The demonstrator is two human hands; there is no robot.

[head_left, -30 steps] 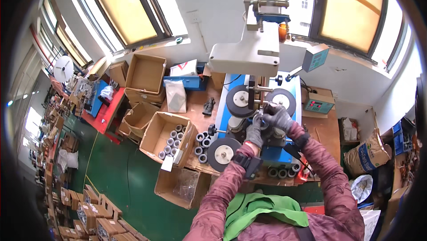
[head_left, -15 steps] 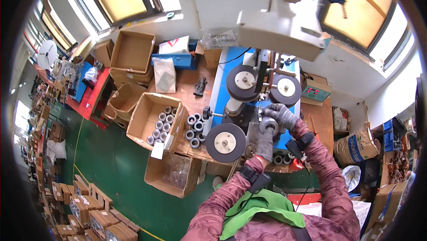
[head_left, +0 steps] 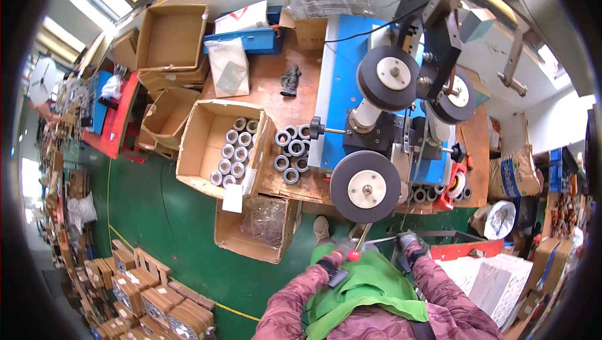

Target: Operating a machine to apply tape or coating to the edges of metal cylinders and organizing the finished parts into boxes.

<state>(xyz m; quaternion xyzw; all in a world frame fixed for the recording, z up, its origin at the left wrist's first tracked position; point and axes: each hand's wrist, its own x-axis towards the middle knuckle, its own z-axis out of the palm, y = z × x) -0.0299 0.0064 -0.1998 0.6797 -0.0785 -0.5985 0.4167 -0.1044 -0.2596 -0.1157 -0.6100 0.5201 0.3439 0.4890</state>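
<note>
Both my hands are low in front of the green apron, below the table's front edge. My left hand point(head_left: 341, 251) is next to a lever's red ball knob point(head_left: 354, 255); its fingers are mostly hidden. My right hand point(head_left: 409, 240), in a grey glove, is beside a metal frame; its fingers are too small and unclear to read. Ahead stands a blue-based machine point(head_left: 351, 32) with dark wheels on pale hubs, the nearest wheel point(head_left: 365, 187) jutting over the table edge. Grey metal rings point(head_left: 290, 177) are grouped left of it, and more rings point(head_left: 429, 194) lie along its front.
An open cardboard box point(head_left: 200, 145) holding several rings stands at the table's left, with a lower box point(head_left: 251, 233) of clear plastic beneath. A dark glove point(head_left: 290, 81) lies on the wooden table. White boxes point(head_left: 498, 280) stand to my right. A blue tray point(head_left: 254, 40) sits farther back.
My hands have left the machine, where they were at a grey ring, and come down toward my lap. My view has shifted, so the machine appears larger and farther right.
</note>
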